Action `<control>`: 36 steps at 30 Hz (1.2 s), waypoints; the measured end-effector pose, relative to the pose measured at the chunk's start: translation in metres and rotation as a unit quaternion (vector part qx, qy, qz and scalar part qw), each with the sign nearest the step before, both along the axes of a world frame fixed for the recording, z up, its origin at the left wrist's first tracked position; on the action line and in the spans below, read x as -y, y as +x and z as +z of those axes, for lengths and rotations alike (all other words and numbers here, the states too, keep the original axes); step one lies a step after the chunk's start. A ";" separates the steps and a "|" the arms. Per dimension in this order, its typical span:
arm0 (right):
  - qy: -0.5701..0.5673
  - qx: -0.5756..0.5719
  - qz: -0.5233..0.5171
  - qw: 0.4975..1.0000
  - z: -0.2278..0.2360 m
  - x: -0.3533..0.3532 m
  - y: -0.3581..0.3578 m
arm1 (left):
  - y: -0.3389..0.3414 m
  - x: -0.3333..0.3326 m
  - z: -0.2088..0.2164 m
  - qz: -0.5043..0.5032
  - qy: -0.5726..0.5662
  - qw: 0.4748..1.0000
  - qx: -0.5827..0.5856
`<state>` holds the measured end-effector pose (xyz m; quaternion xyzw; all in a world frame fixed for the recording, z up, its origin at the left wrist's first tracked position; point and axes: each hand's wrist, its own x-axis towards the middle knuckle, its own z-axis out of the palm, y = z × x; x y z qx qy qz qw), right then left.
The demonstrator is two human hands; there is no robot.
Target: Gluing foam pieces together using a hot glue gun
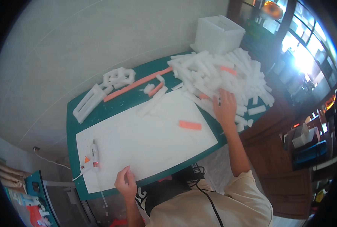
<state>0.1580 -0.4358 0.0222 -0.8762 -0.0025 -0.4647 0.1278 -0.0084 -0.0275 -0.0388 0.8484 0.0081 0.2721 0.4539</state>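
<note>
Right hand (225, 108) rests spread, gripping nothing, on the pile of white foam strips (221, 73)—probably light, stiff, crushable, best pinched mid-length; left hand (126, 184) loosely curled, empty, on white board (145, 140).

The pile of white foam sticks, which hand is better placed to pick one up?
The right hand. It already rests on the edge of the foam stick pile, fingers spread over the pieces. The left hand sits at the near edge of the white board, closer to the glue gun.

Right hand (226, 108) on foam pile (221, 73)
</note>
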 end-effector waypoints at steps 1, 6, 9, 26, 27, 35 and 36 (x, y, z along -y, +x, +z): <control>-0.008 -0.038 -0.018 0.999 -0.002 -0.006 0.000 | 0.000 0.000 -0.002 -0.008 -0.002 1.000 0.001; -0.011 -0.107 -0.037 0.994 -0.013 -0.006 0.006 | 0.000 0.001 -0.002 -0.031 0.000 1.000 0.005; 0.055 -0.060 -0.008 0.997 -0.009 -0.004 0.009 | 0.000 0.002 -0.003 -0.035 0.023 0.999 0.007; 0.189 -0.045 0.047 0.980 0.004 0.012 0.014 | 0.004 0.004 0.006 -0.043 0.060 0.997 0.024; 0.189 -0.046 0.045 0.980 0.003 0.012 0.015 | 0.004 0.004 0.006 -0.048 0.062 0.997 0.029; 0.135 -0.082 0.039 0.987 -0.011 0.006 0.016 | 0.003 0.006 0.009 -0.046 0.071 0.996 0.026; 0.104 -0.102 0.007 0.989 -0.011 0.005 0.014 | 0.004 0.006 0.009 -0.046 0.073 0.996 0.027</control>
